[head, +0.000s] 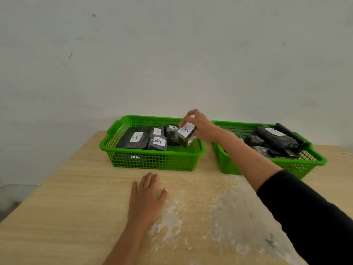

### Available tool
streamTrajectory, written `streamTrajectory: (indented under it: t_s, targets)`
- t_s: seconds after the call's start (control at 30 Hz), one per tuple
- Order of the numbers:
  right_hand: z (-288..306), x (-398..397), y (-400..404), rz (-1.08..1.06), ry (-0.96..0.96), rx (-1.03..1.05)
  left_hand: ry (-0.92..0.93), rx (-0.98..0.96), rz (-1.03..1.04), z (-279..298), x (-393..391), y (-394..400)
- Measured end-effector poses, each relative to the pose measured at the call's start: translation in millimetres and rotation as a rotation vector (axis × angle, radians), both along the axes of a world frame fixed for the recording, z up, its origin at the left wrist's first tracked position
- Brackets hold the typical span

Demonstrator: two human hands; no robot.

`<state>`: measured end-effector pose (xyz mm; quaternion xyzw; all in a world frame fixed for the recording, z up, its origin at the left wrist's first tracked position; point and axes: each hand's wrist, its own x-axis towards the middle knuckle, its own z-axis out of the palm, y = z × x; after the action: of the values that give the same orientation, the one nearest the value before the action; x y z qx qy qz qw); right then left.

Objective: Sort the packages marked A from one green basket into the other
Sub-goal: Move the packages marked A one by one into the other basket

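Two green baskets stand side by side at the back of a wooden table. The left basket (152, 161) holds several dark packages with white A labels, among them a large flat one (134, 140) and a small one (157, 143). My right hand (200, 127) is over the right end of this basket, shut on a dark package with an A label (186, 135), tilted and just above the basket floor. The right basket (271, 165) holds a pile of dark packages (275, 142), one with a partly visible white label. My left hand (146, 197) lies flat on the table, fingers spread, holding nothing.
A pale wall rises right behind the baskets. The wooden table (76, 207) has whitish worn patches near its front right. Its left edge runs diagonally, with floor beyond. My right forearm crosses over the near left corner of the right basket.
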<state>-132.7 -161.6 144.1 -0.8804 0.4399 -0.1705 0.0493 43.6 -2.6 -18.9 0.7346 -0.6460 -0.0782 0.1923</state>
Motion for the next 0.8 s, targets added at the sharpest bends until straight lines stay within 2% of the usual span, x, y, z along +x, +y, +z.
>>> streamTrajectory:
  t_s: [0.37, 0.47, 0.63, 0.8]
  targets:
    - [-28, 29, -30, 0.06, 0.315, 0.367, -0.005, -0.037, 0.015, -4, 0, -2]
    - [-35, 32, -33, 0.072, 0.401, 0.313, -0.006, -0.046, 0.018, -5, 0, -1]
    - [-28, 36, -42, 0.007, 0.349, 0.263, 0.001, -0.044, 0.011, -5, 0, -2]
    - [-29, 35, -48, -0.14, 0.563, 0.178, 0.003, -0.048, 0.006, -4, 0, -1]
